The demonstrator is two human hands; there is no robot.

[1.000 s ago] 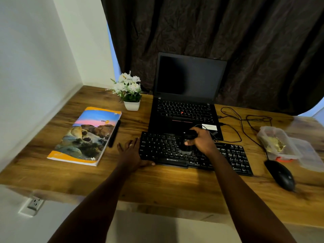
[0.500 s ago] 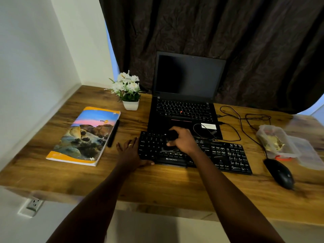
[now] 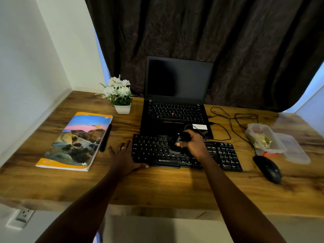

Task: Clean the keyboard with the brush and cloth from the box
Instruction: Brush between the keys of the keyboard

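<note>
A black keyboard lies on the wooden desk in front of an open laptop. My right hand grips a black brush and holds its bristles down on the keys in the keyboard's middle. My left hand lies flat on the desk at the keyboard's left end, thumb against its front edge. A clear plastic box with a yellowish cloth inside stands at the right, its lid beside it.
A black laptop stands open behind the keyboard. A black mouse and cables lie to the right. On the left lie a colourful book, a black pen and a white flower pot.
My right hand with the brush swept left across the keys, then came back to the right toward the middle. My left hand has stayed at the keyboard's left end.
</note>
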